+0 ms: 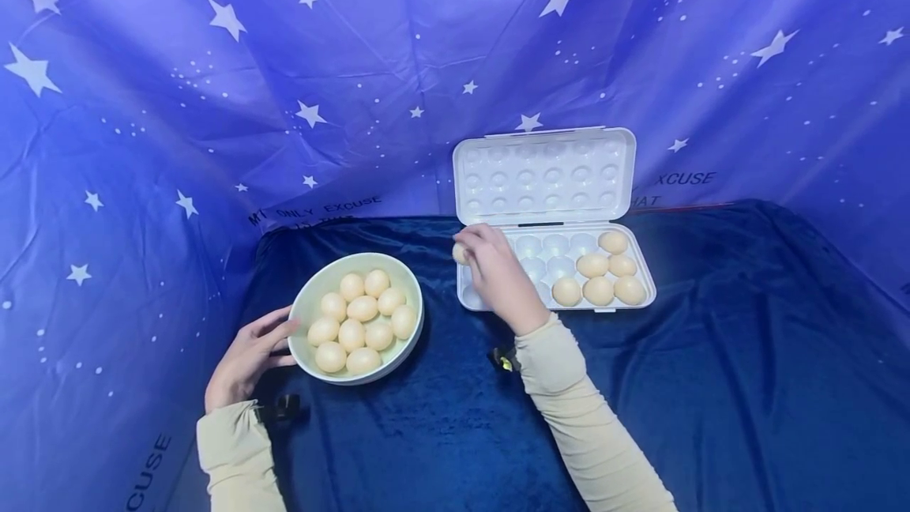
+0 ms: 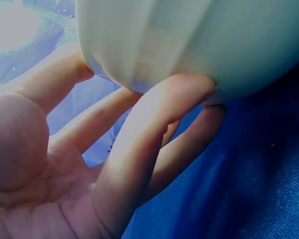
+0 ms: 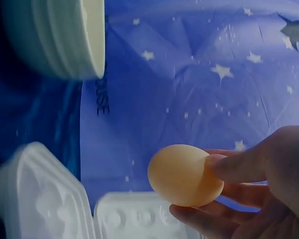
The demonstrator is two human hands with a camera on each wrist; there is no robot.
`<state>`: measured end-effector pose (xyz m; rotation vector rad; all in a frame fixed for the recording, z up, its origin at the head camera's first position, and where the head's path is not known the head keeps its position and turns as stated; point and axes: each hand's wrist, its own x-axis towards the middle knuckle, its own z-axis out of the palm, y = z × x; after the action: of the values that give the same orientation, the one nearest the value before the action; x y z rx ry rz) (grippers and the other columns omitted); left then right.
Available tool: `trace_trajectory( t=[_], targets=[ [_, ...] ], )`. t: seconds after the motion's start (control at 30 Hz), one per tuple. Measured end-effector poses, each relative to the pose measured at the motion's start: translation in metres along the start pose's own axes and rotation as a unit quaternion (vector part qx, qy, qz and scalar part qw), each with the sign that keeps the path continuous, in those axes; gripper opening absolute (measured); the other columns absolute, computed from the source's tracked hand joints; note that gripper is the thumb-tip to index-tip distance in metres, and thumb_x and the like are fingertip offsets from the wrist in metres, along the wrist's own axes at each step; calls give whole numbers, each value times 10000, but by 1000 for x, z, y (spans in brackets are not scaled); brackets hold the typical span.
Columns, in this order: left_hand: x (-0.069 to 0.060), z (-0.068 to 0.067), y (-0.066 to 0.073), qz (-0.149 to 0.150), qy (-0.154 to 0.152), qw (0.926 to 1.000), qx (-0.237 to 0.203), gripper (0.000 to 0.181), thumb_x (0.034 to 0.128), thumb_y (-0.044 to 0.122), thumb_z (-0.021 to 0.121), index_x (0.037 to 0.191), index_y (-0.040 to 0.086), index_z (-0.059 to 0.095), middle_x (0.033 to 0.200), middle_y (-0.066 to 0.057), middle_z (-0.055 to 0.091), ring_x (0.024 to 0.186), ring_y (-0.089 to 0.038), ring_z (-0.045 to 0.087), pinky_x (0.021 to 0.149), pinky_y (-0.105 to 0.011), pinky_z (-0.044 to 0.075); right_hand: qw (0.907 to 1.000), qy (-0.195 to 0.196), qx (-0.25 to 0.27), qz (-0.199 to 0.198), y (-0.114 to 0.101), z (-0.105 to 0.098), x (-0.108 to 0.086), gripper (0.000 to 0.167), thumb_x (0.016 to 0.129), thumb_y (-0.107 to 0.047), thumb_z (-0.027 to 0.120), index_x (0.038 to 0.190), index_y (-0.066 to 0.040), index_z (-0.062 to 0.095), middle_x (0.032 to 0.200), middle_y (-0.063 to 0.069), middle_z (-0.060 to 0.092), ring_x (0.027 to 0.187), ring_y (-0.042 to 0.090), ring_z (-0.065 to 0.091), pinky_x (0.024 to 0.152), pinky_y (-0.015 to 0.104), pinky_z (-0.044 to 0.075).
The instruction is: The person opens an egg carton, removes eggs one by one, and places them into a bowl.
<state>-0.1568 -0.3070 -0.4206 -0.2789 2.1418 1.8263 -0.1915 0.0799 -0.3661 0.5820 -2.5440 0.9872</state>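
Note:
A pale green bowl (image 1: 302, 314) with several eggs (image 1: 362, 308) stands on the left. My left hand (image 1: 249, 350) holds its left side, thumb at the rim; in the left wrist view the fingers of the hand (image 2: 124, 149) touch the bowl's underside (image 2: 189, 45). An open white egg box (image 1: 554, 224) stands right of the bowl, with several eggs in its right part and bare hollows elsewhere. My right hand (image 1: 501, 275) is over the box's left end, pinching an egg (image 1: 460, 253). The right wrist view shows that egg (image 3: 184, 175) between thumb and fingers of the hand (image 3: 269, 184).
Dark blue cloth (image 1: 441, 433) covers the table under the bowl and box. Blue-purple drapes with stars (image 1: 398, 62) hang behind and at the sides. The box lid (image 1: 543, 176) stands up against the back drape.

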Motion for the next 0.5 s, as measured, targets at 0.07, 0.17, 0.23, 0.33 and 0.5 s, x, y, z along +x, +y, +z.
trace_trajectory(
  t=[0.07, 0.17, 0.23, 0.33, 0.5],
  targets=[
    [0, 0, -1, 6, -6, 10000, -2, 614, 990, 280, 632, 1473, -17, 397, 991, 123, 714, 882, -72, 713, 733, -315, 613, 9999, -46, 36, -96, -7, 6, -1, 257, 947, 68, 546, 1174, 62, 667, 1191, 185, 627, 1154, 370, 548, 1058, 448, 440],
    [0, -1, -1, 13, -2, 10000, 17, 589, 992, 276, 629, 1466, -1, 415, 991, 130, 713, 883, -70, 712, 732, -315, 613, 9994, -80, 103, -316, -19, 12, -4, 242, 945, 63, 561, 1157, 54, 676, 1172, 170, 632, 1132, 350, 557, 1042, 431, 457],
    [0, -1, -1, 21, 7, 10000, 26, 578, 993, 275, 628, 1462, 6, 424, 992, 132, 713, 884, -69, 712, 733, -316, 614, 9988, -118, 148, -456, -25, 17, -6, 229, 950, 49, 570, 1148, 42, 683, 1159, 153, 636, 1109, 334, 565, 1021, 421, 472],
    [0, -1, -1, 3, 12, 10000, 30, 580, 993, 276, 628, 1463, 5, 422, 989, 130, 713, 886, -69, 712, 736, -317, 614, 9974, -234, 188, -649, -34, 26, -12, 214, 970, 17, 572, 1150, 14, 687, 1164, 128, 636, 1100, 302, 565, 1002, 394, 489],
    [0, 0, 0, -54, 30, 10000, 78, 626, 992, 284, 628, 1483, -16, 382, 991, 128, 709, 887, -67, 711, 738, -318, 613, 9936, -401, 230, -1034, -43, 41, -19, 205, 1001, -32, 553, 1161, -25, 680, 1198, 101, 622, 1119, 253, 552, 1000, 350, 490]
  ],
)
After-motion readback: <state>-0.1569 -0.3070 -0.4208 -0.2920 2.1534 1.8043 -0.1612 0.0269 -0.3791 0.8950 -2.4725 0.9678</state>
